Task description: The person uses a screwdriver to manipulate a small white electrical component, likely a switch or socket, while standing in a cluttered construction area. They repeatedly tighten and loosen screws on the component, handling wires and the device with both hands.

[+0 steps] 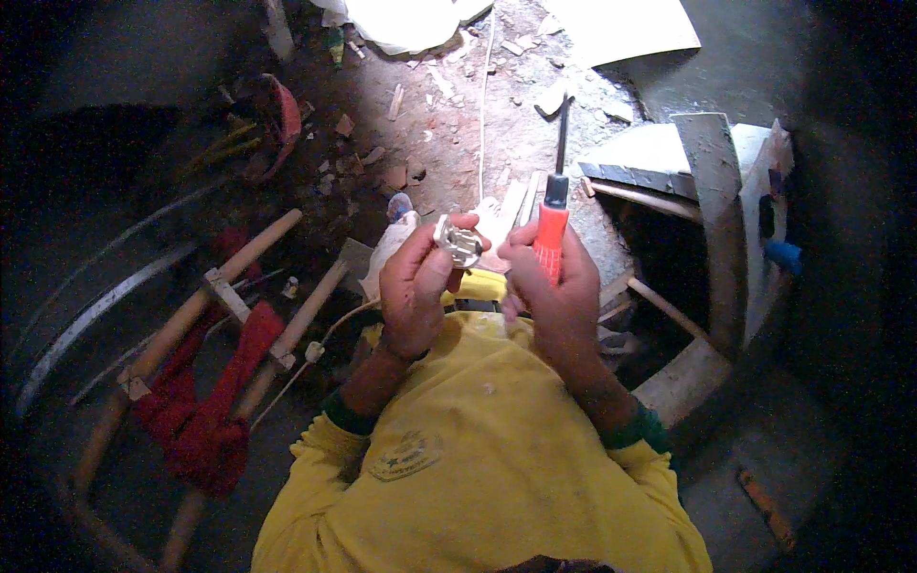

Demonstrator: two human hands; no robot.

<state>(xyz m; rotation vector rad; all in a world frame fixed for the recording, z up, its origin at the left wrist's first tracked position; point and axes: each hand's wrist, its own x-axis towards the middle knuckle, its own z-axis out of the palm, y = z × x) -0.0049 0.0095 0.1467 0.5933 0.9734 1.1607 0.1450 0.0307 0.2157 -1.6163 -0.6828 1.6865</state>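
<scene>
My left hand point(411, 291) pinches a small white plastic fitting point(460, 246) in front of my waist. Its hollow side shows; it looks like part of an electrical fitting, but its exact kind is unclear. A screwdriver with a red-orange handle point(551, 229) is wrapped in the fingers of my right hand point(565, 301). Its dark shaft points up and away from me, apart from the fitting. The two hands are close together, fingertips almost meeting. Some right fingertips are blurred.
On the left lies a wooden ladder-like frame point(253, 241) with a red cloth point(205, 425) over it. A pale cable point(482, 124) runs across the debris-strewn floor point(430, 124). To the right stand boards point(709, 181) and a blue object point(783, 256). White sheet material point(630, 29) lies at the far side.
</scene>
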